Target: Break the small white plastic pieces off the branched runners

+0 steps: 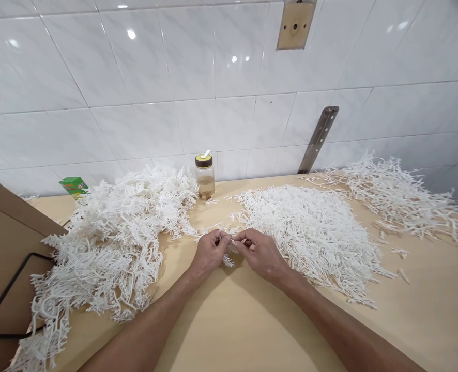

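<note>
My left hand [211,251] is closed on a thin white branched strand [228,260], whose feathery end hangs below the fingers. Beside it, my right hand [260,253] pinches a small white tip at the fingertips, almost touching the left thumb. Whether that tip is joined to the strand is too small to tell. To the left spreads a large tangled heap of white branched strands [116,243]. Right of my hands lies a flatter pile of short white pieces [314,237]. A few loose bits lie between the two piles, behind my fingers.
A clear jar with a dark and yellow lid [204,178] stands near the tiled wall [136,129]. Thin bare white strands [403,196] lie at the back right. A cardboard box [8,258] borders the left, and a green packet [74,186] sits behind the heap. A metal bracket [319,139] leans against the wall.
</note>
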A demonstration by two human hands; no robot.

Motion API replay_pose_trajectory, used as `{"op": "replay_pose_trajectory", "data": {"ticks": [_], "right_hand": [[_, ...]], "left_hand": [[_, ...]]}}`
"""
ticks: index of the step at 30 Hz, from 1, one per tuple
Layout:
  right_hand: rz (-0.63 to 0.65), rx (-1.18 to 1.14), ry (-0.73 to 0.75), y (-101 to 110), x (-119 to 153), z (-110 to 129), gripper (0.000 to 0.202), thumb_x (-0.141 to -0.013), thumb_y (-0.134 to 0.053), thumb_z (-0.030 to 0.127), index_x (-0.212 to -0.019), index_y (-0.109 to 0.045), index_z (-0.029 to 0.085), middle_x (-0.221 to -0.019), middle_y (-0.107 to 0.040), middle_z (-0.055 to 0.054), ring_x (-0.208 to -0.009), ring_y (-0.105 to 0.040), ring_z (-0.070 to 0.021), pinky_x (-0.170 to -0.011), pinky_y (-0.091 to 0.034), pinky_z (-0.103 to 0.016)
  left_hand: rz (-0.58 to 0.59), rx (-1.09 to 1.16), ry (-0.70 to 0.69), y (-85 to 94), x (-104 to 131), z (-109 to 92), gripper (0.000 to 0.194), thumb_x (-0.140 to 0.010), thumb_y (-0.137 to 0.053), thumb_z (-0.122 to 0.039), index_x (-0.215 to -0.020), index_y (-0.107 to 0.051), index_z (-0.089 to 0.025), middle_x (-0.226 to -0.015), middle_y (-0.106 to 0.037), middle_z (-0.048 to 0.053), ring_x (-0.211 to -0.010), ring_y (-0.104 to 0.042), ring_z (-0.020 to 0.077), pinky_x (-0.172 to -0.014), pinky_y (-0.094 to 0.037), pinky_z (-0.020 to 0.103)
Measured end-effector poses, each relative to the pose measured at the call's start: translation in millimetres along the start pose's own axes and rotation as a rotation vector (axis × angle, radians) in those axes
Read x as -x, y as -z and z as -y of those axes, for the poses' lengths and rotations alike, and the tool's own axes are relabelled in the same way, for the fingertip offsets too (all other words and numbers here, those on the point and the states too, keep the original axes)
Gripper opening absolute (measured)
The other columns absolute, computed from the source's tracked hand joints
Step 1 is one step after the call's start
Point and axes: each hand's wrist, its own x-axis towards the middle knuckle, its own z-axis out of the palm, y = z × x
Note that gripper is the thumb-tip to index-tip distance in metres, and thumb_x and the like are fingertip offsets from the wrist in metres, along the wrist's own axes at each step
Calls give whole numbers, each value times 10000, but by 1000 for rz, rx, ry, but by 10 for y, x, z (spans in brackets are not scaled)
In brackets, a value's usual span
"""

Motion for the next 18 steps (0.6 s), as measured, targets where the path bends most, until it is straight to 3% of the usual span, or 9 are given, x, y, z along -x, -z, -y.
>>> {"op": "replay_pose_trajectory", "data": {"ticks": [11,18], "right_hand": [[1,140,125,-52,17,-68,112,-882,-546,208,-823,-640,193,-845,-681,-40,-629,-587,-140,-601,-462,-284],[30,12,-129,-27,16,-29,116,-831,-562,252,-799,-656,192,-678,-665,-8,-582,-580,-148,-549,-442,-264]], "left_hand": [[-24,-158,-48,-22,-6,-16,251,-819,-567,-357,-652,-585,-171,-589,-556,-13,-573,-504,129,-566,-385,244],[133,-76,-55,38,-9,-28,272,-817,-584,-419,-733,-604,-161,-593,-507,-29,-563,-452,115,-552,-347,238]]}}
